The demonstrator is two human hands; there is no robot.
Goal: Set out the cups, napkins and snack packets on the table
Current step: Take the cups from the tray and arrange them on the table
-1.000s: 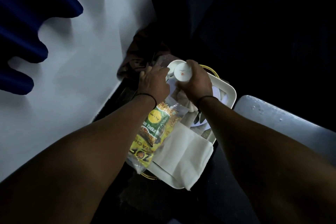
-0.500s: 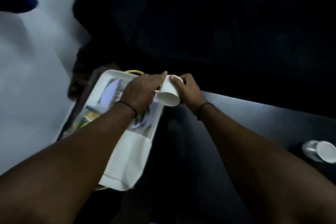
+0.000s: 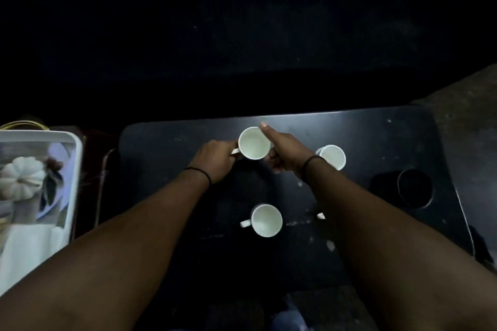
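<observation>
A white cup (image 3: 254,143) stands upright near the far edge of the black table (image 3: 376,142). My left hand (image 3: 215,160) grips its handle on the left. My right hand (image 3: 285,152) rests against the cup's right side, with the fingers stretched along its wall. A second white cup (image 3: 332,156) sits just right of my right wrist. A third white cup (image 3: 266,220) stands nearer to me, handle pointing left. A small white bit of a fourth cup (image 3: 320,215) peeks out beside my right forearm. A white napkin (image 3: 24,247) lies in the tray at the left.
A white tray (image 3: 76,169) with a printed picture sits at the left, off the table's edge. A round recess (image 3: 414,187) is sunk into the table at the right. Everything beyond the table is dark.
The cup was carried from above the tray to the right and set upright on the table. The view swung right, so the tray now sits at the left edge.
</observation>
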